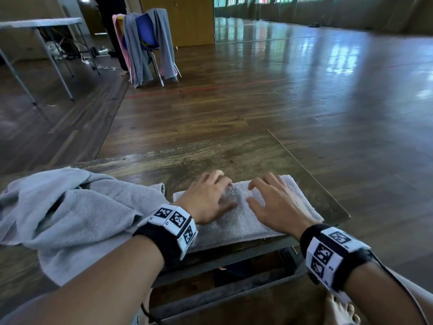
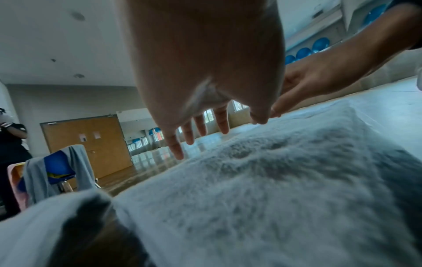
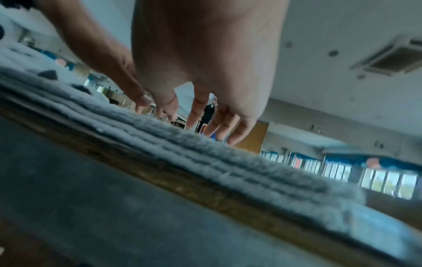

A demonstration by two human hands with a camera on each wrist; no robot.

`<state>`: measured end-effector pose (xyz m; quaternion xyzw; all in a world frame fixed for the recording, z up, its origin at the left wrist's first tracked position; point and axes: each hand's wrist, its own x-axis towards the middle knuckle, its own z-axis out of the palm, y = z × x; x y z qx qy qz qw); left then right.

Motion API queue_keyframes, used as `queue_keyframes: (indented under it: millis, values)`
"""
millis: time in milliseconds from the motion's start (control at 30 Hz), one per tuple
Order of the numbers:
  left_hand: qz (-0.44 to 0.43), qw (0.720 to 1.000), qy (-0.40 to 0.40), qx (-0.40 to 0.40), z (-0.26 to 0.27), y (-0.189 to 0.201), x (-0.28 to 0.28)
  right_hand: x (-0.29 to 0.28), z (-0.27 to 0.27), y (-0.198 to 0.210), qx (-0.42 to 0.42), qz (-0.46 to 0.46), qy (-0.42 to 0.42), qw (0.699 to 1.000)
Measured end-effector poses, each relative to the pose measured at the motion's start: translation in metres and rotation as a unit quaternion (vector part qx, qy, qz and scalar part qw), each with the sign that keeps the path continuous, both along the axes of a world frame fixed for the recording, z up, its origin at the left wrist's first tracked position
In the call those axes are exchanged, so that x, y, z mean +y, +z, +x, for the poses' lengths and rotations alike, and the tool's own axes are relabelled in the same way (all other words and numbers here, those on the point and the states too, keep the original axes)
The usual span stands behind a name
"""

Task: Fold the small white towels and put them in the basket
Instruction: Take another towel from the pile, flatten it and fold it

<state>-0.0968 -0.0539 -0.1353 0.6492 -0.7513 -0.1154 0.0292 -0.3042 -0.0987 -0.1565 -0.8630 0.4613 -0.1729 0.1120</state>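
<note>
Two towels [image 1: 246, 221], two hands [image 1: 208, 198], one chair [image 1: 146, 31].

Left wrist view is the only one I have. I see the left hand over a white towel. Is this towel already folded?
Observer: Yes. The right wrist view shows the near edge of the folded towel as several stacked layers.
Operator: Where on the table does it lie?
Observer: In the head view it lies at the near right corner of the table, with the left hand and the right hand flat on it.
Operator: Are more towels waiting?
Observer: A crumpled towel lies to its left and hangs over the table's near edge.
</note>
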Motion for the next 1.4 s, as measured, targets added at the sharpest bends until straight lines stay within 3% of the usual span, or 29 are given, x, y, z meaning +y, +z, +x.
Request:
queue_keyframes:
  millis: [67, 167, 500, 800, 1067, 1400]
  values:
    - [0.082, 0.997, 0.001, -0.012, -0.006, -0.016, 0.004, 0.003, 0.004, -0.015, 0.022, 0.056, 0.053, 0.997]
    - [0.137, 0.99, 0.007, -0.028, -0.007, -0.037, 0.009, 0.004, 0.003, -0.031, 0.088, 0.057, 0.086, 0.991]
    - [0.163, 0.987, 0.006, -0.013, 0.003, -0.035, 0.013, -0.004, -0.007, -0.026, 0.145, 0.108, 0.07, 0.981]
    - [0.183, 0.983, 0.024, -0.017, 0.018, -0.029, 0.023, -0.011, -0.017, -0.019, 0.151, 0.163, 0.006, 0.975]
    - [0.184, 0.982, 0.021, -0.018, 0.027, -0.024, 0.031, -0.02, -0.022, 0.005, 0.223, 0.298, -0.089, 0.924]
    - [0.191, 0.981, 0.034, -0.033, 0.037, -0.029, 0.025, -0.02, -0.024, -0.001, 0.21, 0.258, -0.094, 0.938]
